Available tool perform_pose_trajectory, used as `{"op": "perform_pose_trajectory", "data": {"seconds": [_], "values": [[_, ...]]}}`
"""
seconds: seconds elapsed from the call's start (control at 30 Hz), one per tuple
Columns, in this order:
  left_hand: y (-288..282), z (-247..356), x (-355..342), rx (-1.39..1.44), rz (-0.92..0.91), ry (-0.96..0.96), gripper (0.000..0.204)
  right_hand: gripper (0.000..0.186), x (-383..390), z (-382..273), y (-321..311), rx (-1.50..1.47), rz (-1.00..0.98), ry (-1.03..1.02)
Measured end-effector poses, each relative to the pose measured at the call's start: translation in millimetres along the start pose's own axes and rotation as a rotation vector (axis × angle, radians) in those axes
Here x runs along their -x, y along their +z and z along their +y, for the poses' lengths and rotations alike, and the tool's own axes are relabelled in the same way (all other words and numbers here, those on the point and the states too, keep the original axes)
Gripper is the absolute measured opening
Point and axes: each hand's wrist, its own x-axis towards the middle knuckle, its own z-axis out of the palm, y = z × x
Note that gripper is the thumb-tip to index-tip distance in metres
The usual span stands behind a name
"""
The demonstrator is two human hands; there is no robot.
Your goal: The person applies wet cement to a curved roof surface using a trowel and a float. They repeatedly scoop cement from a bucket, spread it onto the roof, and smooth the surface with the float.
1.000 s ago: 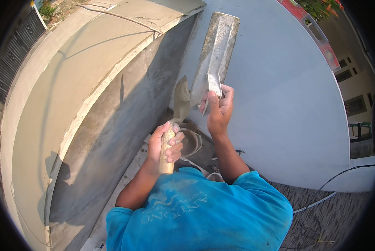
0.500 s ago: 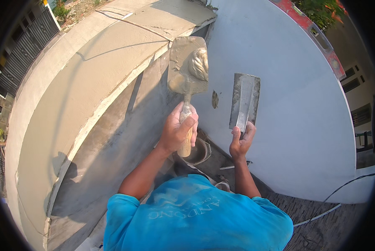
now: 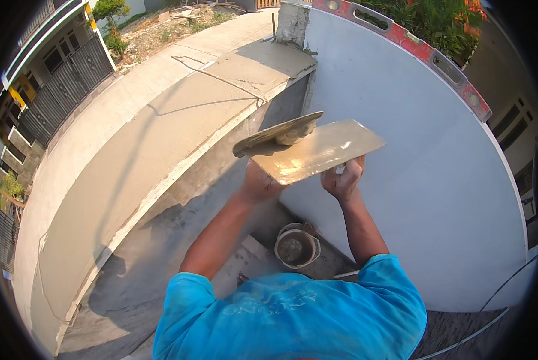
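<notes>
My left hand (image 3: 260, 182) grips a trowel (image 3: 269, 133) by its handle, which the blades now hide. Its blade is tilted up on edge, with a lump of wet mortar (image 3: 298, 133) on the side toward the other tool. In my right hand (image 3: 344, 179) is a rectangular plastering float (image 3: 335, 149), its smooth metal face turned up and shining in the sun. The two blades cross, and the mortar sits between them, at or against the float's face. My fingers curl below the float's near edge.
A white wall (image 3: 401, 162) rises on the right, with a red spirit level (image 3: 410, 42) along its top. On the left runs a plastered ledge (image 3: 179, 114) with a thin bent rod (image 3: 221, 79) on it. A bucket (image 3: 297, 247) stands below my hands.
The trowel and float were apart and upright; now they meet in front of me. The float has turned its smooth face up, and the trowel has tipped toward it. The view has lifted.
</notes>
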Motion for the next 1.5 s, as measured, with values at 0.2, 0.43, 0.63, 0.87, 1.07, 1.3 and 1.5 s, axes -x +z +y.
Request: {"op": "perform_pose_trajectory", "data": {"seconds": [0.2, 0.43, 0.63, 0.87, 1.07, 1.3, 1.5], "values": [[-29.4, -18.6, 7.6, -0.268, -0.064, 0.12, 0.034, 0.056, -23.6, 29.8, 13.3, 0.081, 0.185, -0.269], [-45.4, -20.5, 22.1, -0.355, -0.105, 0.113, 0.032, 0.052, -34.0, 43.5, 7.8, 0.02, 0.125, -0.258], [-50.3, -20.9, 32.2, -0.402, -0.118, 0.084, 0.031, 0.051, -23.1, 69.1, 0.5, 0.015, 0.122, -0.28], [-37.1, -11.9, 54.2, -0.433, -0.096, -0.136, 0.03, 0.046, -28.7, 66.3, -8.6, -0.153, 0.158, -0.059], [-21.5, 37.3, 107.8, -0.127, 0.086, -0.643, 0.017, 0.037, -97.3, 47.5, -18.0, 0.186, 0.133, -0.204], [-49.1, 79.1, 185.2, -0.12, 0.348, -0.56, 0.014, 0.038, -147.6, 52.6, 14.8, 0.075, -0.322, 0.138], [-68.4, 112.7, 208.5, -0.002, 0.522, -0.587, 0.017, 0.042, -212.8, 88.0, 111.1, -0.269, -0.818, 0.557]]}}
